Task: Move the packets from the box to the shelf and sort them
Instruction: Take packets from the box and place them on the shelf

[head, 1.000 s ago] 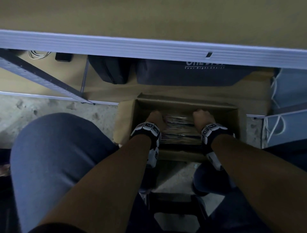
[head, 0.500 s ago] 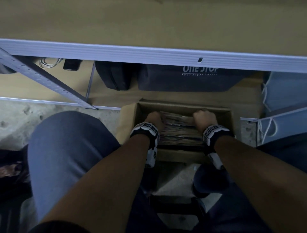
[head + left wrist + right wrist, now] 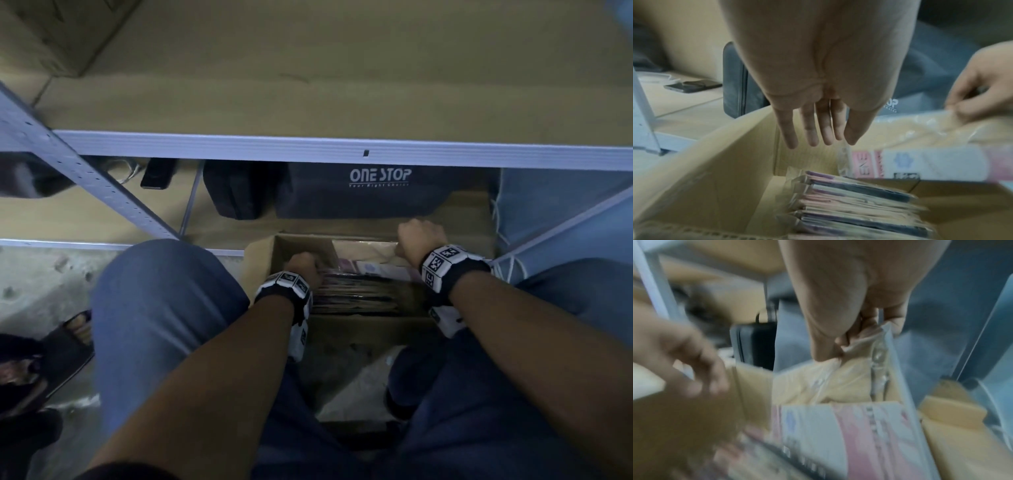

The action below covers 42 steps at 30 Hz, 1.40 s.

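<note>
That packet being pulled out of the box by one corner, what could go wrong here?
The right hand pinches only the thin plastic top edge of the packet, so it may slip or tear from that small grip. The left hand hangs open, giving no support. The packet could also snag the upright packets packed in the box.

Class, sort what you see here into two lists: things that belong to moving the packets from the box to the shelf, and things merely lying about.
Belongs to the job:
cardboard box
stacked packets
lifted packet, pinched by the right hand
left hand, fingers straight
shelf

Lying about:
dark bag
phone
sandal
</note>
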Motion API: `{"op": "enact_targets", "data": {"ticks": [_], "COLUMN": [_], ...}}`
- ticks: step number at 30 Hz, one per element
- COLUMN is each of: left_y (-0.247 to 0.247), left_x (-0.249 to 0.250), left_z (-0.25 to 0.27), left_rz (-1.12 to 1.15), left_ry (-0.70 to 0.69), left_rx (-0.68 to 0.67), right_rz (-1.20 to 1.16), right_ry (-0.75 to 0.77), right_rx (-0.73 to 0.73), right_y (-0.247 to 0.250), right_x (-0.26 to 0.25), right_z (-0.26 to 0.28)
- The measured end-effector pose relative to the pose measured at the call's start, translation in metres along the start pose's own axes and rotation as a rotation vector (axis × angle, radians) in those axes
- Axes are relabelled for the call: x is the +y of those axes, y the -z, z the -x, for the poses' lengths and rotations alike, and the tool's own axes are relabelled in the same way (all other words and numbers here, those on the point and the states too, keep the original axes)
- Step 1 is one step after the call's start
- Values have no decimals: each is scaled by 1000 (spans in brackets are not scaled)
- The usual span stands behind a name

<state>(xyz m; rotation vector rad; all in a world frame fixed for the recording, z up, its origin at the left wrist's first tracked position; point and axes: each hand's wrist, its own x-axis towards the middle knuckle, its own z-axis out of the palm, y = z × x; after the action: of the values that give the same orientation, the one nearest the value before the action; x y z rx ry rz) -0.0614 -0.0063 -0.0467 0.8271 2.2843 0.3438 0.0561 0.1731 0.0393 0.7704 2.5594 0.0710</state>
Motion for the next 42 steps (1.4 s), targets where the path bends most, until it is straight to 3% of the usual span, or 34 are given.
{"op": "enact_targets", "data": {"ticks": [11, 17, 27, 35, 42], "left_y": [-6, -24, -39, -62, -102], "left_x": [13, 25, 24, 3, -43], "left_z": [-4, -27, -80, -123, -165], "left_rz": [-63, -193, -355, -498, -530], "left_ry": [22, -17, -50, -89, -214], "left_rx": [-35, -106, -178, -269, -315], "right_rz": [-127, -254, -377, -382, -407], "right_ry": [-127, -211, -220, -174, -146], "right_rx": [120, 113, 87, 85, 80], "right_y": [42, 41, 41, 49, 48], "right_x": [42, 60, 64, 57, 52], "right_z": [34, 38, 21, 6, 1]}}
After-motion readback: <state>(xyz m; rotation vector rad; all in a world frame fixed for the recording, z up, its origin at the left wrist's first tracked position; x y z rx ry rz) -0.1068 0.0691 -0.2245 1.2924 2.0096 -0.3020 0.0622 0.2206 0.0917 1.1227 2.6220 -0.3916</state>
